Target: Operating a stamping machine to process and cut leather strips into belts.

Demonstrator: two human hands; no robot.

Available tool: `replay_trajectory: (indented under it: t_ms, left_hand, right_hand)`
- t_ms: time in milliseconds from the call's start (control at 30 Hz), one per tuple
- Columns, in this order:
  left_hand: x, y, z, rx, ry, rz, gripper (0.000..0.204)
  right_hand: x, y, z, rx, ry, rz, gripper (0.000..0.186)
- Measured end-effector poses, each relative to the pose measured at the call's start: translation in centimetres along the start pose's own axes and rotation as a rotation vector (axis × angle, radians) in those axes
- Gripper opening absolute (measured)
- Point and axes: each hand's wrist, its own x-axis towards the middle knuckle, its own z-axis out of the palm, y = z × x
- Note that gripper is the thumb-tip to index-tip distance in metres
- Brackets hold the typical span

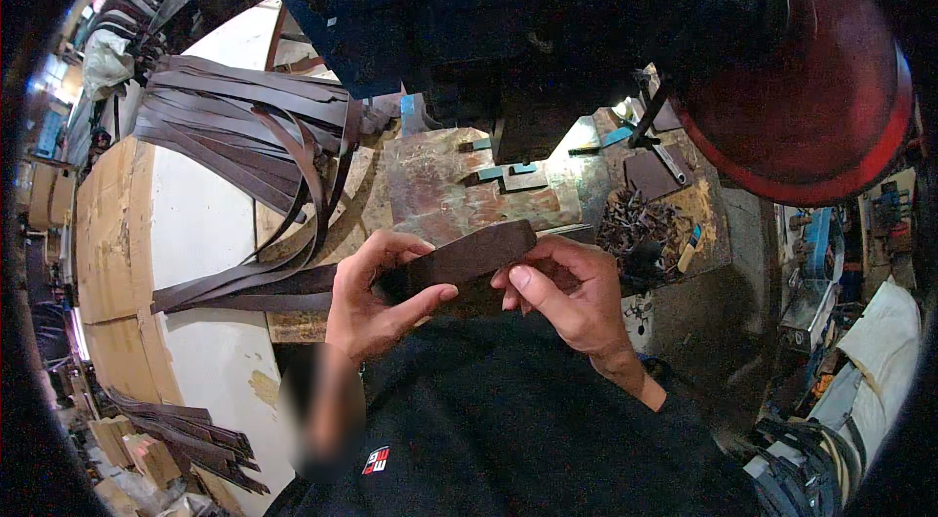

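Observation:
A dark brown leather strap (469,255) with a rounded end is held up in front of my body, just short of the machine. My left hand (376,294) grips it from the left, thumb below and fingers above. At its right end, my right hand (572,294) pinches the lower edge between thumb and fingers. The strap's left part runs behind my left hand, where I cannot follow it. Beyond my hands lies a stained metal plate (430,187) with several small metal blocks (523,180) on it, under the machine's head.
A dark blue press (391,19) with a big red wheel (801,126) looms overhead. Long brown leather strips (244,111) are heaped on the white surface at left, some curling toward me. Dark leather scraps (635,229) pile up at right, near a flat brown piece (650,175).

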Motion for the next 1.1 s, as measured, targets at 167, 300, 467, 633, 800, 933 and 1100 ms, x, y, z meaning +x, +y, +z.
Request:
replay_trajectory:
  t_ms: [167, 300, 467, 633, 800, 933, 1100]
  left_hand:
    - [-0.1, 0.3, 0.3, 0.041, 0.030, 0.022, 0.044]
    - [-0.1, 0.1, 0.2, 0.097, 0.034, 0.055, 0.046]
    - [-0.1, -1.9, -4.4, -0.137, 0.229, 0.022, 0.044]
    - [0.7, -8.0, -16.3, 0.040, 1.096, 0.020, 0.053]
    - [2.5, -7.4, -12.7, 0.157, 0.789, 0.000, 0.041]
    - [4.4, -6.5, -1.0, 0.075, 0.079, -0.043, 0.028]
    - [4.9, -5.0, 6.6, 0.118, -0.355, 0.083, 0.056]
  right_hand:
    - [0.1, 0.3, -0.3, -0.082, -0.019, -0.002, 0.014]
    - [0.1, 0.1, -0.1, -0.077, 0.043, 0.047, 0.019]
    - [0.5, 1.9, -1.8, -0.610, 0.129, -0.213, 0.024]
    - [-0.2, 4.4, -5.5, -1.179, 0.009, -0.177, 0.055]
    - [-0.4, 8.0, -7.4, -1.270, 0.070, -0.204, 0.058]
    - [0.7, 7.4, -8.5, -1.180, 0.049, -0.226, 0.055]
    - [1.6, 4.0, -8.3, -1.071, -0.013, -0.239, 0.052]
